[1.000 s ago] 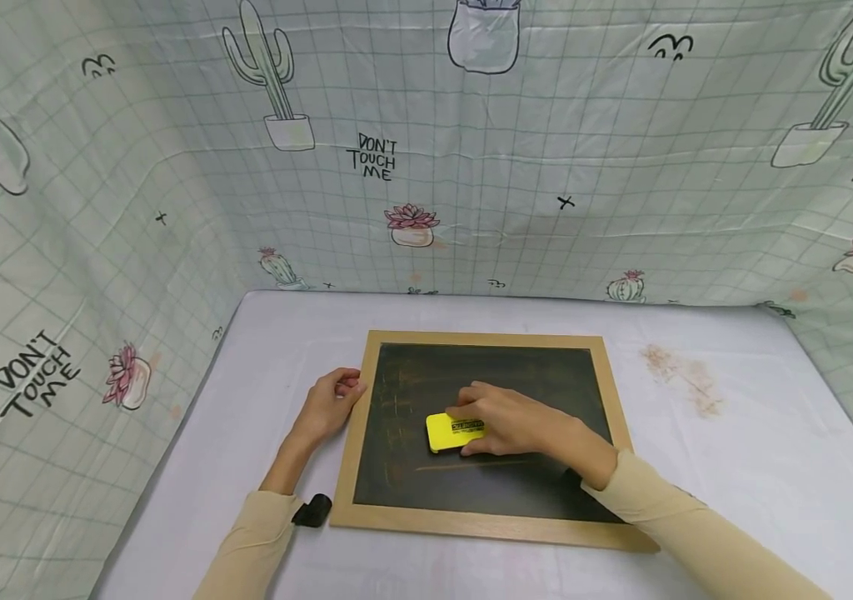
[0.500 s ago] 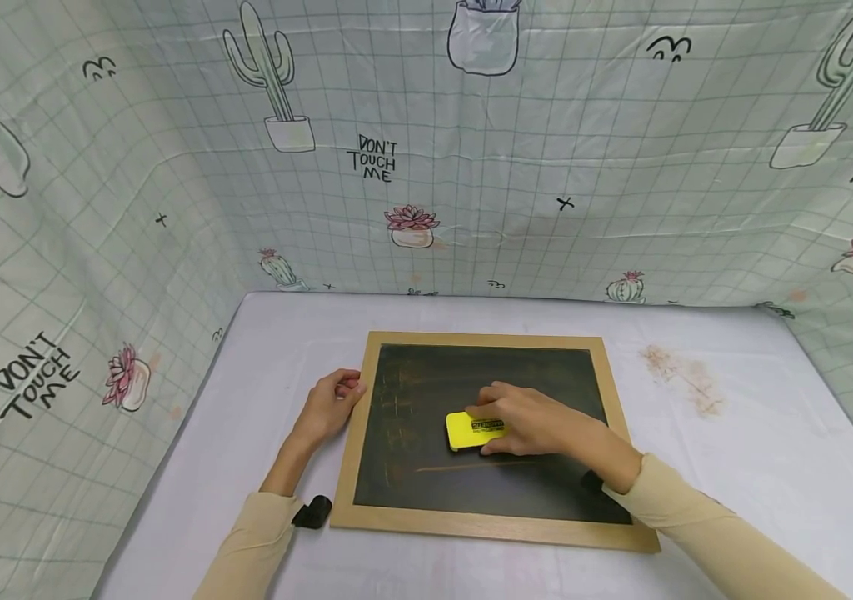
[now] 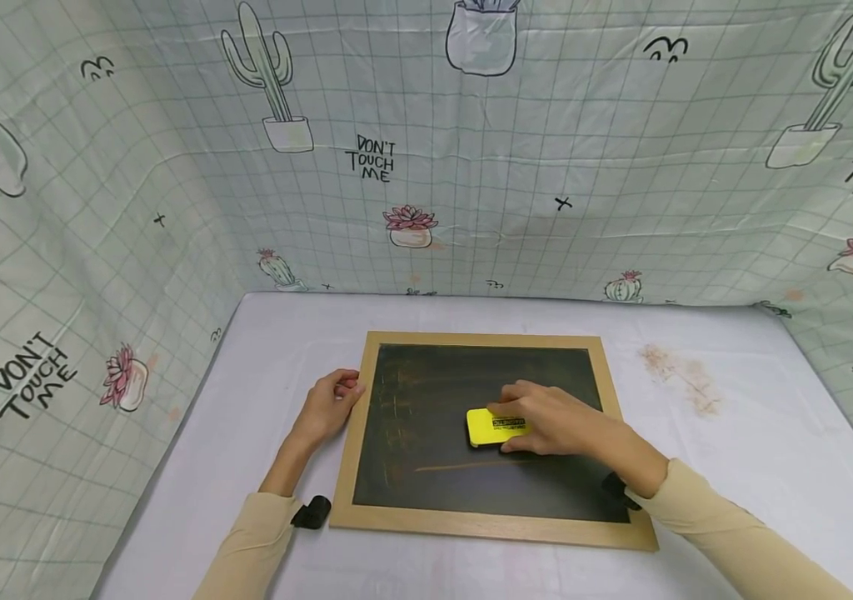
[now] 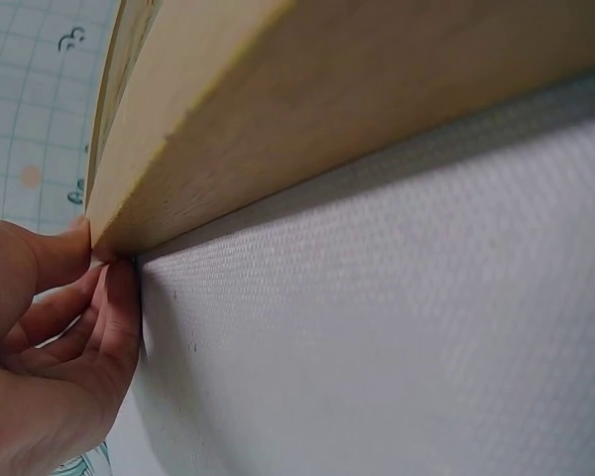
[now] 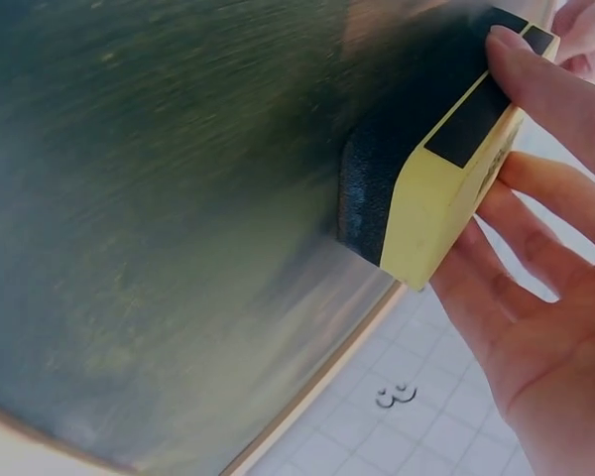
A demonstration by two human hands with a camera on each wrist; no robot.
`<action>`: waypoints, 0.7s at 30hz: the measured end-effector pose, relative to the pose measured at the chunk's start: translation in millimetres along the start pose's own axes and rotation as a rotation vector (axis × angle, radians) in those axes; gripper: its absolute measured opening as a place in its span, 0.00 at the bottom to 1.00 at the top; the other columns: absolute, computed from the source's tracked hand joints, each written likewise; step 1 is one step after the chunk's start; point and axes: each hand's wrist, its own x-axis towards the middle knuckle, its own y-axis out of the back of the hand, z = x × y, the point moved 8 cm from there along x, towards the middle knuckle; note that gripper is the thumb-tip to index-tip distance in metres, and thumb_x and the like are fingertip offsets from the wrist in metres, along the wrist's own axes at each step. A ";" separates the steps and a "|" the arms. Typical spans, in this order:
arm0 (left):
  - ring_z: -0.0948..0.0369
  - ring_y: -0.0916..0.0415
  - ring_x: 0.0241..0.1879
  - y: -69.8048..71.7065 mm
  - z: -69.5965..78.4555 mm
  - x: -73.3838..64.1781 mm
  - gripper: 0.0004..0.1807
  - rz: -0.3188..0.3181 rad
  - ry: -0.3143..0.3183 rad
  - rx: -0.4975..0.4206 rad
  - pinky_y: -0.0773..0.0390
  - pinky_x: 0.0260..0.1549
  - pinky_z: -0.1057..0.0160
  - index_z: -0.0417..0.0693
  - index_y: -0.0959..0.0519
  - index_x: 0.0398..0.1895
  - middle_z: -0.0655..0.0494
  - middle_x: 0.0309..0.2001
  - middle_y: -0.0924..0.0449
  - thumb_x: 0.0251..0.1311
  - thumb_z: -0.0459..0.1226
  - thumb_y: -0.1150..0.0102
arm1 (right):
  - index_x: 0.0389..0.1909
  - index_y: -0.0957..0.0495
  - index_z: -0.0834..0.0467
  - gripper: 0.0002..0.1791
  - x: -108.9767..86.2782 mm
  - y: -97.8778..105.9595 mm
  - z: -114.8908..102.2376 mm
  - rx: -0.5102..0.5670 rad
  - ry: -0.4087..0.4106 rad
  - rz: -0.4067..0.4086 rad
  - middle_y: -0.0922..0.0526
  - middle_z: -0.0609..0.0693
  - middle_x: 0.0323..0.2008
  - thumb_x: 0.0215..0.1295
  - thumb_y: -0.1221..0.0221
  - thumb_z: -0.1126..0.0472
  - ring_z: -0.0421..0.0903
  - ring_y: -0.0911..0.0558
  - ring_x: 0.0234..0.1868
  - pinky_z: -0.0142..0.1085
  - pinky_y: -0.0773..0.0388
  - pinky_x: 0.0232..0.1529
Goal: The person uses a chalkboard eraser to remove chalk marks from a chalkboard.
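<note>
A chalkboard (image 3: 434, 492) with a light wooden frame lies flat on the white-covered table. My right hand (image 3: 557, 421) grips a yellow magnetic eraser (image 3: 490, 427) by its sides, near the middle of the board. In the right wrist view the eraser (image 5: 426, 208) has its dark felt face against the dark surface, my thumb on one side and fingers on the other. My left hand (image 3: 325, 407) holds the left frame edge. The left wrist view shows its thumb on the wooden frame (image 4: 248, 129) and curled fingers at the lower edge.
Faint orange chalk marks (image 3: 400, 408) show on the board's left part, and a chalk line (image 3: 464, 467) runs below the eraser. A brownish smudge (image 3: 681, 379) stains the tablecloth at right. A cactus-print cloth (image 3: 516, 150) hangs behind and at the sides.
My right hand has slid the yellow eraser to the right across the board. The left hand has stayed at the frame's left edge.
</note>
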 end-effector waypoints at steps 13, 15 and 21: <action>0.51 0.24 0.44 -0.4 -2.1 0.3 0.18 -0.002 0.008 -0.004 0.24 0.45 0.52 0.29 0.23 0.59 0.42 0.45 0.20 0.73 0.33 0.41 | 0.58 0.16 0.62 0.30 -17.9 5.2 14.2 0.012 -0.031 0.016 0.18 0.55 0.49 0.59 0.25 0.50 0.46 0.22 0.43 0.38 0.19 0.39; 0.51 0.24 0.43 -0.4 -1.9 0.3 0.18 -0.003 0.007 -0.005 0.24 0.44 0.52 0.29 0.23 0.59 0.42 0.45 0.20 0.73 0.33 0.41 | 0.58 0.16 0.62 0.30 -21.4 6.4 16.4 0.019 -0.036 0.019 0.18 0.55 0.49 0.59 0.25 0.51 0.47 0.21 0.44 0.39 0.19 0.39; 0.51 0.24 0.43 -1.0 -1.5 0.8 0.18 -0.002 0.011 -0.007 0.24 0.44 0.54 0.29 0.23 0.59 0.42 0.45 0.20 0.73 0.33 0.41 | 0.59 0.16 0.61 0.30 -31.8 9.4 22.9 0.035 -0.056 0.032 0.18 0.54 0.49 0.59 0.25 0.50 0.47 0.21 0.43 0.38 0.21 0.37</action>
